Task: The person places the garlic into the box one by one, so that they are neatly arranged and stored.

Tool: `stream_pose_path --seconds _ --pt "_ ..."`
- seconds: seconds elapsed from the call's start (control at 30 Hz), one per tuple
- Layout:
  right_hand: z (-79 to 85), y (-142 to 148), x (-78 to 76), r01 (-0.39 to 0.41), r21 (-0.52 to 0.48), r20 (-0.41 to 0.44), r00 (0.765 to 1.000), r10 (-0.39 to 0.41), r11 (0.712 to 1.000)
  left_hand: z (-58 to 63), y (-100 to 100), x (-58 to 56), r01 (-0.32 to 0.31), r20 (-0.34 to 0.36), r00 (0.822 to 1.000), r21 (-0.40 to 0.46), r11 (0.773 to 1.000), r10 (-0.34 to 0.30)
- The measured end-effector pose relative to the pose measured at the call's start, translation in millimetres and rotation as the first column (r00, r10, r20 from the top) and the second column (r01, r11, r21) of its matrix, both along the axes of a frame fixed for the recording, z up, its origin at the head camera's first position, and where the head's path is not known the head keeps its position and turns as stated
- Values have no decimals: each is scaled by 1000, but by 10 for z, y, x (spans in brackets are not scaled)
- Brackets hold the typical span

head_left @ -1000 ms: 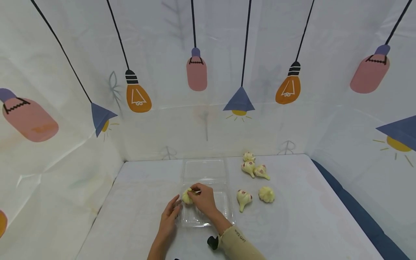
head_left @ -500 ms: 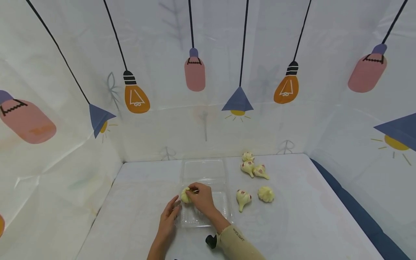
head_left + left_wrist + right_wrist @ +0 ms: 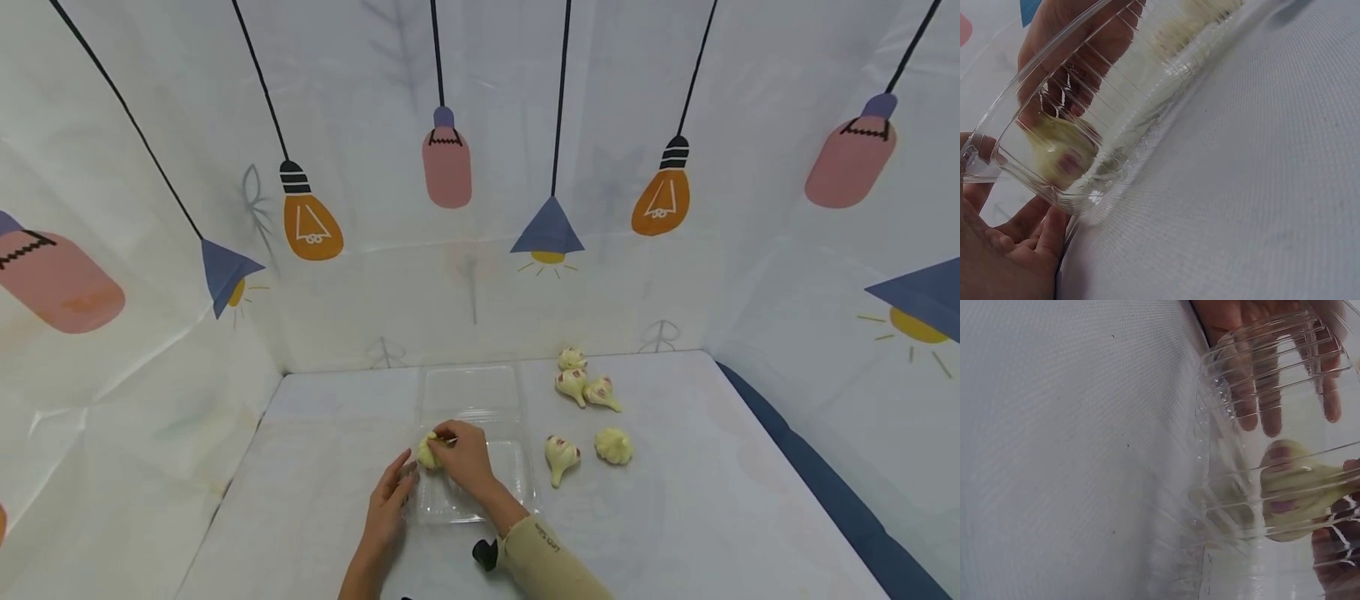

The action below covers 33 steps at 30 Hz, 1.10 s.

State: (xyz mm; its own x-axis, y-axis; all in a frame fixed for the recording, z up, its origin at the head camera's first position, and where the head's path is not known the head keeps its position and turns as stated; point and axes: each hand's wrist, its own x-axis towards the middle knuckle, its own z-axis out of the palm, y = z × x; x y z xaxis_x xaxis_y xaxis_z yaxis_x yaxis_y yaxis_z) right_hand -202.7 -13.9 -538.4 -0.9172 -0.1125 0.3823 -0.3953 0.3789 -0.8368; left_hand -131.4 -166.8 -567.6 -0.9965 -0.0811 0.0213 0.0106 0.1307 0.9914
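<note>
One garlic bulb (image 3: 427, 455) near container rim (image 3: 450, 522)

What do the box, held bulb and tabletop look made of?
Box: clear, glossy, likely thin plastic; fingers show through it and it catches highlights.
Bulb: pale yellow, smooth, slightly satin, with purplish patches; real garlic or a moulded imitation, can't tell.
Tabletop: white, matte, probably cloth-covered; a fine weave shows up close.

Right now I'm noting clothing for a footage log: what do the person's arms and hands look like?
A beige sleeve with small dark lettering covers part of the right arm; a black rounded object shows beside it. The left forearm is bare as far as visible. Right hand and left hand are gloveless.
</note>
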Motion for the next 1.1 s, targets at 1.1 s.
stream_pose_path --seconds 1.1 --pt "29 21 28 -6 64 17 1000 5 998 -16 -20 -11 2 2 1000 -2 1000 -2"
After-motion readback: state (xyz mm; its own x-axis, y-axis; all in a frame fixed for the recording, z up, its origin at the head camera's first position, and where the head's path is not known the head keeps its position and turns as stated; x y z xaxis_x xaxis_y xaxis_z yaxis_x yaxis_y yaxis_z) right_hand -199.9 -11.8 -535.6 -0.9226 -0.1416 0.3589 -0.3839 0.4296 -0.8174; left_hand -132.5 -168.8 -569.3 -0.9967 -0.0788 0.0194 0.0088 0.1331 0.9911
